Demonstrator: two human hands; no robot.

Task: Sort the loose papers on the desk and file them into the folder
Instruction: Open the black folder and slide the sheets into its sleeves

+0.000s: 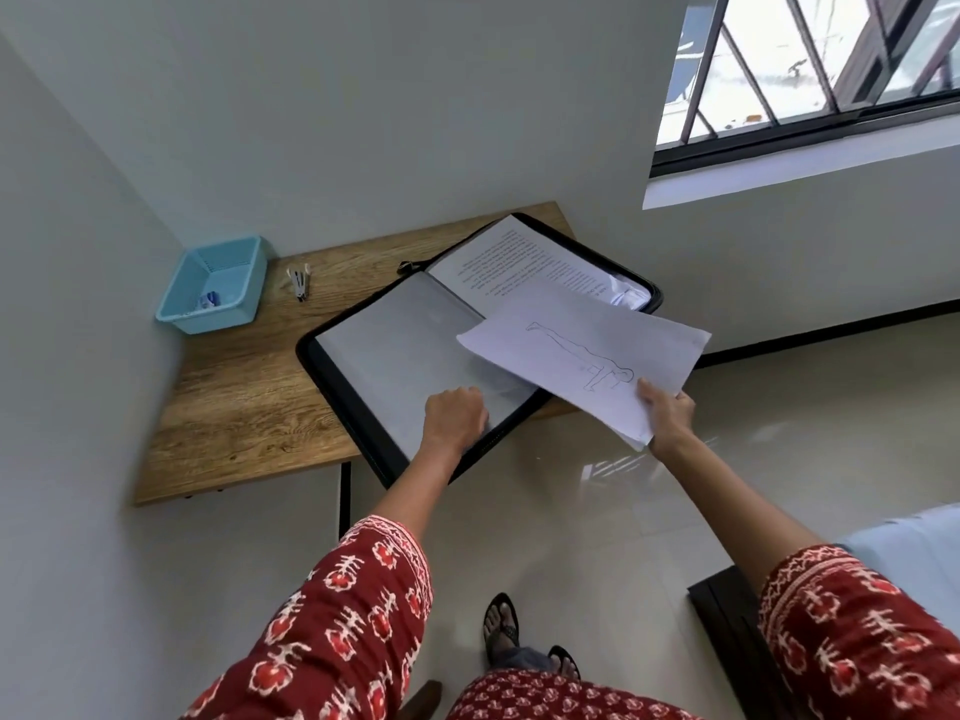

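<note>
I'm looking down at a wooden desk (244, 402) tucked into the corner of the room, and the black zip folder (340, 379) lies open on it, its near corner hanging over the desk's near edge. My left hand (454, 420) is down on the folder's near page, a clear plastic sleeve (400, 356); the fingers are curled at the sleeve's edge, though I cannot tell whether they pinch it or just press on it. My right hand (667, 415) holds a small stack of loose papers (582, 356), thumb on top and fingers underneath, gripping the near right corner. The stack hovers tilted above the right side of the folder and partly out past the desk, over the floor. The top sheet shows a line drawing of a figure stretched out in a plank-like pose. On the folder's far half sits a printed text page (511, 265), with some crumpled white plastic just beside it at the right. Far left on the desk, against the wall, there's a light blue basket (218, 288) with something small inside, and near it to the right a small stapler-like tool (300, 284), too small to tell for sure. Red patterned sleeves (332, 615) cover both my arms.
</note>
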